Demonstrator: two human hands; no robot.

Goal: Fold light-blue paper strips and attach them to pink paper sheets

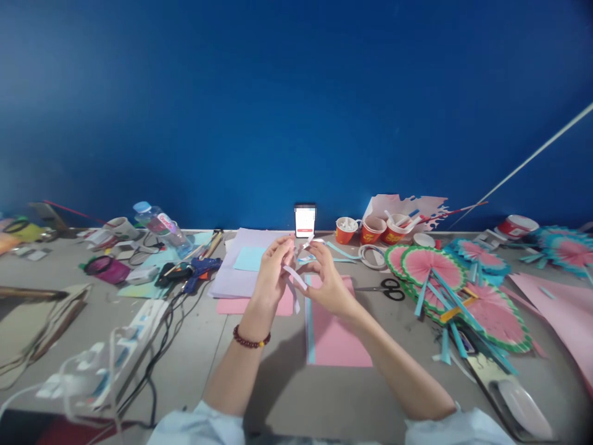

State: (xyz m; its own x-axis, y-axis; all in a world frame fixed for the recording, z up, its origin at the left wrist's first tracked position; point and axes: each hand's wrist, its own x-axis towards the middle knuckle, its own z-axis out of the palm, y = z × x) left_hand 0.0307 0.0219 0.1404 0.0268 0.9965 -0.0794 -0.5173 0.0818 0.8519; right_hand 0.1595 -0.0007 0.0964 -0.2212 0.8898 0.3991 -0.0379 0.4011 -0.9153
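Note:
A pale lavender paper strip [295, 278] curls between my two raised hands, above the desk. My left hand [274, 267] has its fingers closed round one part of the strip, with a loose end hanging below. My right hand [328, 283] is bent with thumb and fingertips on the strip from the other side. What lies exactly between the fingertips is too small to make out. Below the hands are a pink paper sheet [340, 337] with a light blue edge, and a stack of lavender sheets [231, 272] with a blue piece on top.
Pink paper fans [433, 269] with green rims lie right, near scissors [393, 289] and red paper cups [373, 230]. A lit phone [305, 221] leans on the blue wall. Left are a glue gun [199, 272], a bottle [164, 225], a power strip [132, 346] and cables.

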